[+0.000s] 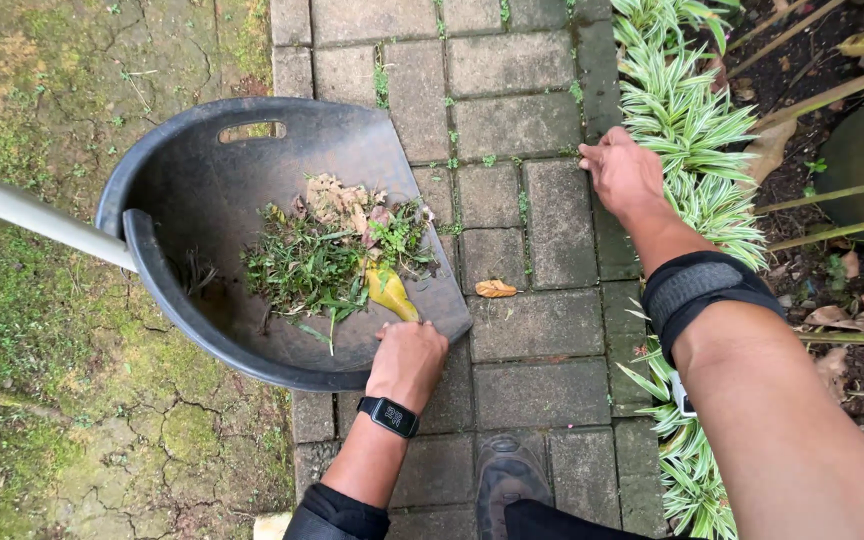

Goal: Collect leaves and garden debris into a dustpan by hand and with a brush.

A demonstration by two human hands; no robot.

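Resting on the brick paving (537, 330), a large black dustpan (202, 180) holds a heap of pulled weeds (307, 265), dry leaves and one yellow leaf (390, 290). The left hand (409, 360) (a dark watch (389, 416) on its wrist) is closed on the pan's near rim. The right hand (620, 172) lies well apart, fingers bent down onto the pavers just beside the striped green-and-white plants (692, 130); what it pinches I cannot tell. A lone brown leaf (495, 289) lies between the hands.
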